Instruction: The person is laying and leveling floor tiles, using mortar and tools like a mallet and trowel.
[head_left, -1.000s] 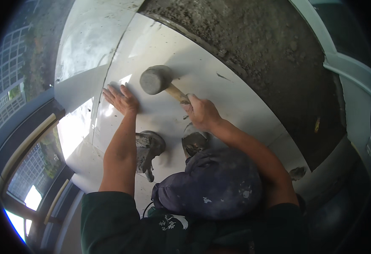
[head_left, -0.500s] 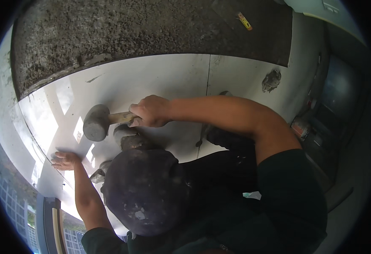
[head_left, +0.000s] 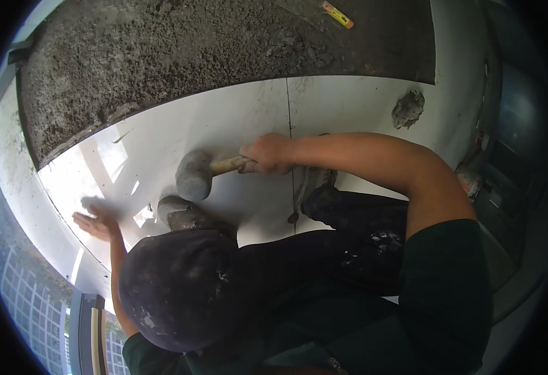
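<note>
Glossy pale tiles meet rough dark mortar, and the mallet is over the tiles!
Right hand clenched round its handle, grey head near a grimy shoe; left hand spread open at the brightly lit side, contact impossible to tell.

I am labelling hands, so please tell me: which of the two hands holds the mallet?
The right hand holds the mallet by its wooden handle; the left hand is open and holds nothing.
</note>
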The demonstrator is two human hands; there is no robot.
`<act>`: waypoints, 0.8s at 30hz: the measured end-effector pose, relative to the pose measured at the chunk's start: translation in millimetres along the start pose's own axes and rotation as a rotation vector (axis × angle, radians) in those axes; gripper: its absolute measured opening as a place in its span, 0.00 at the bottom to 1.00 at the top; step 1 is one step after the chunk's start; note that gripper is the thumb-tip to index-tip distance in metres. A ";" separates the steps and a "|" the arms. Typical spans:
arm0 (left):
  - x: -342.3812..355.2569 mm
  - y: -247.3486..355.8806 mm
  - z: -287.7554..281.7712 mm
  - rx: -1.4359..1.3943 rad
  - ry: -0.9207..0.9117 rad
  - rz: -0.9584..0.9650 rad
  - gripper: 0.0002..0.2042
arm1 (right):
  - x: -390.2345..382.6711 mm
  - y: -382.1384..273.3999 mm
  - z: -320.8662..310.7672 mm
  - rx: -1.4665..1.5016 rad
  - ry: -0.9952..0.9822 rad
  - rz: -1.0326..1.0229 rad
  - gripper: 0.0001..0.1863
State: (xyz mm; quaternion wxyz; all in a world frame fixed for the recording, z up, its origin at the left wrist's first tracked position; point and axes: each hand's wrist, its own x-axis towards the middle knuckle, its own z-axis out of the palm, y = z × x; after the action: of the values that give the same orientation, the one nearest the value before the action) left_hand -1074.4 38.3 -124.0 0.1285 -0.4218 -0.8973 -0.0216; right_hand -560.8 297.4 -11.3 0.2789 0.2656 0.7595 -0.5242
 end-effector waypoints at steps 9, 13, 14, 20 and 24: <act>46.0 363.7 -90.4 -0.548 -0.394 0.924 0.30 | -75.5 11.3 -143.2 0.457 0.447 0.083 0.25; 24.4 376.7 -80.2 -0.440 -0.457 0.917 0.29 | -87.0 44.2 -143.1 0.498 0.406 0.407 0.23; 21.4 379.6 -82.8 -0.460 -0.485 0.877 0.29 | -90.9 59.4 -133.8 0.487 0.235 0.475 0.22; 18.4 378.5 -93.2 -0.412 -0.456 0.860 0.30 | -130.9 92.6 -51.5 -0.075 0.315 0.086 0.20; 17.7 399.7 -89.8 -0.310 -0.502 0.982 0.30 | -147.4 114.2 0.6 -0.148 0.164 0.111 0.18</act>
State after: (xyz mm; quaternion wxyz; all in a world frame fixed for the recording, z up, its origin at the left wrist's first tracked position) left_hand -761.3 295.5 -60.6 -0.1568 -0.7954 -0.5853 0.0101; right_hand -377.6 315.8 18.0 0.2633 0.3281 0.8005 -0.4268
